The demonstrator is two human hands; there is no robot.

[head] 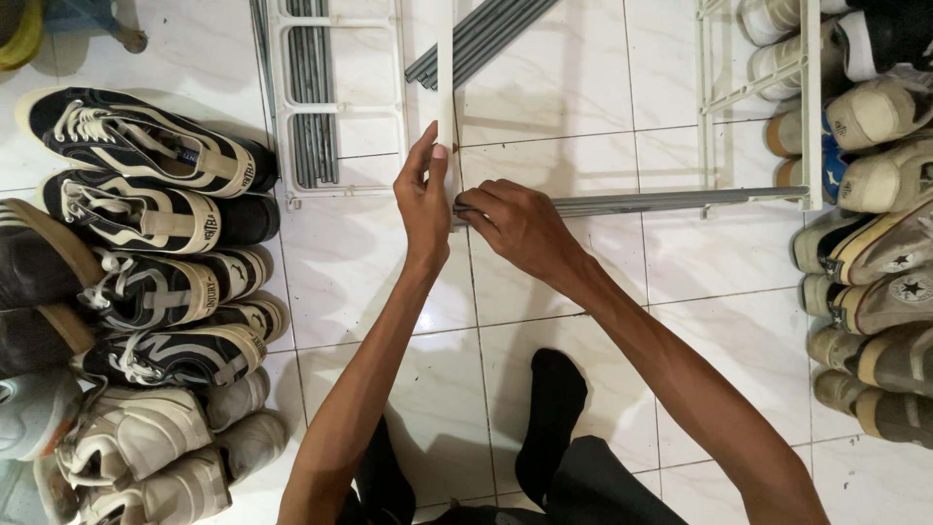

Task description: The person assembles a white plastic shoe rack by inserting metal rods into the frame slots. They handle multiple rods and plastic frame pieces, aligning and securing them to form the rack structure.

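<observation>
White tiled floor [573, 107]: left hand [425, 199] steadies a light, stiff post [445, 68]; right hand [515, 226] fingers pinch a thin, rigid rod [661, 201] at its end.

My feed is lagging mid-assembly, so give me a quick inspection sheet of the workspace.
Surface: white tile floor, pale veining, grey grout.
Job's things: white post held upright; grey rod lying level, its end at the post.
Clutter: white side frame flat on floor; spare grey rods; dark sneakers at one side, pale sneakers at the other.
Grips: left hand on the post; right hand pinching the rod end.
Cables: nothing seen.
Surroundings: partly built white rack; person's dark sock.
</observation>
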